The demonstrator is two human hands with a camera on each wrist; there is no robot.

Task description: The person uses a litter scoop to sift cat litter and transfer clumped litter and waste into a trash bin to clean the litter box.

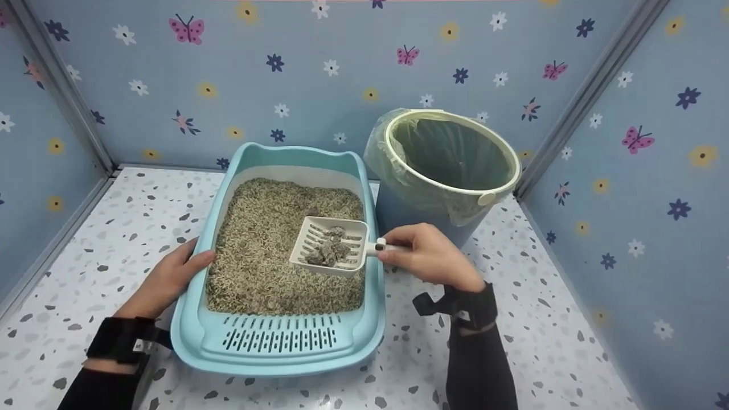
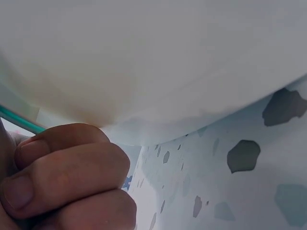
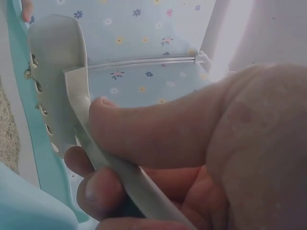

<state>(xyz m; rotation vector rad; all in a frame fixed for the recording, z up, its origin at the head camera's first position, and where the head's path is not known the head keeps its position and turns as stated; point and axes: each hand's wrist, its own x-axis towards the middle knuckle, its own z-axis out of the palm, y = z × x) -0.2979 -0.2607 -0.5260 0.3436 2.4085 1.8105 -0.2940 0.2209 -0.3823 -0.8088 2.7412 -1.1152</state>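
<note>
A blue litter box [image 1: 273,356] holds grainy tan litter [image 1: 267,245]. My left hand [image 1: 165,279] grips its left rim, thumb on top; in the left wrist view the curled fingers [image 2: 72,172] are beside the box's pale outer wall [image 2: 158,62]. With my right hand [image 1: 430,256] I hold a white slotted litter scoop [image 1: 363,228] by its handle. Several greyish litter clumps [image 1: 330,250] lie in the scoop, which is over the right side of the litter. The right wrist view shows thumb and fingers around the scoop's handle [image 3: 139,187].
A bin [image 1: 421,210] lined with a greenish bag [image 1: 393,165] stands against the box's back right side, its top open under a cream ring [image 1: 510,154]. Patterned blue panels [image 1: 319,74] enclose the speckled white surface [image 1: 114,228] at the back and both sides.
</note>
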